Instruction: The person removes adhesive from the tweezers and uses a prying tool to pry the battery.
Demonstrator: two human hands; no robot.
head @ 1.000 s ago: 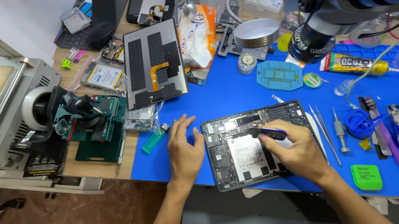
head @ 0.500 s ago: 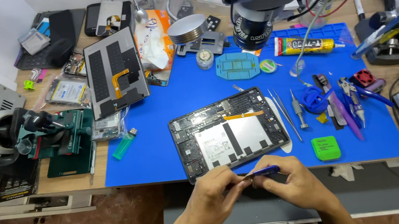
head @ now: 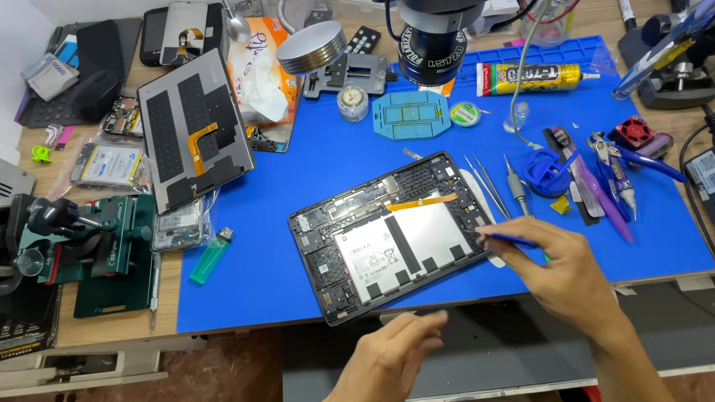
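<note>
Opened tablet [head: 394, 235] on blue mat [head: 280, 194], back cover off, battery exposed; right hand [head: 560, 274] pinching blue tool [head: 505, 239] at its edge; left hand [head: 393, 363] loose, empty; reassembly undone.

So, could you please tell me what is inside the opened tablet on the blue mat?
Inside the opened tablet, a silver battery fills the middle, dark circuit boards flank it, and an orange flex cable runs along the top. Anything beneath the battery is hidden.

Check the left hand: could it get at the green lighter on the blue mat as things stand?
Probably yes: the left hand hovers empty below the mat's near edge, and bare mat lies between it and the lighter.
</note>
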